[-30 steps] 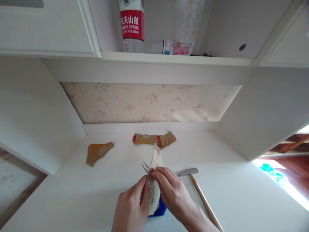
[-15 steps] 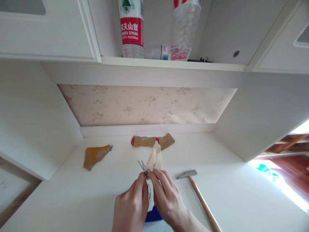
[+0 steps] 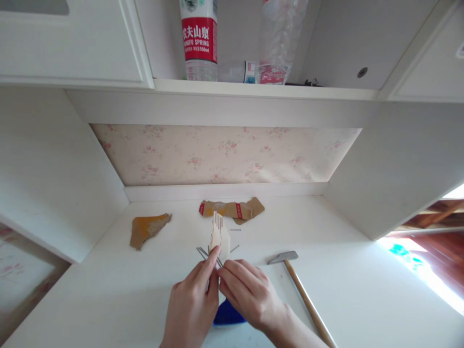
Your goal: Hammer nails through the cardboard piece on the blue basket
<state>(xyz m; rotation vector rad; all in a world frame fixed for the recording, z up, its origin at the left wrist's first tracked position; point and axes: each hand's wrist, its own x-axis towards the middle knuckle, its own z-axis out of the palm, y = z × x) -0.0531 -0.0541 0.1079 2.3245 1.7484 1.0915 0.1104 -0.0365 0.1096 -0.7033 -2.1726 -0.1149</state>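
My left hand (image 3: 194,302) is closed round a pale wooden fork (image 3: 216,232), whose tines point up and away from me. Behind the fork shows a second flat pale piece (image 3: 225,241), its kind unclear. Thin grey nails (image 3: 203,252) fan out by the left fingertips. Opposite, my right hand (image 3: 252,292) pinches at the lower end of the nails, its fingertips close to the left thumb. Two loose nails (image 3: 235,230) appear on the white table just beyond the hands. Under the hands lies a blue object (image 3: 229,314), mostly covered.
A hammer (image 3: 306,302) with a wooden handle lies to the right. Torn cardboard pieces rest at the back (image 3: 224,210) and the left (image 3: 148,231). Overhead, a shelf (image 3: 264,90) holds plastic bottles (image 3: 200,41). White panels close in both sides.
The fork has swung left and stands more upright. My left thumb has moved up along it. Loose nails now show on the table beyond the hands. The view has shifted slightly.
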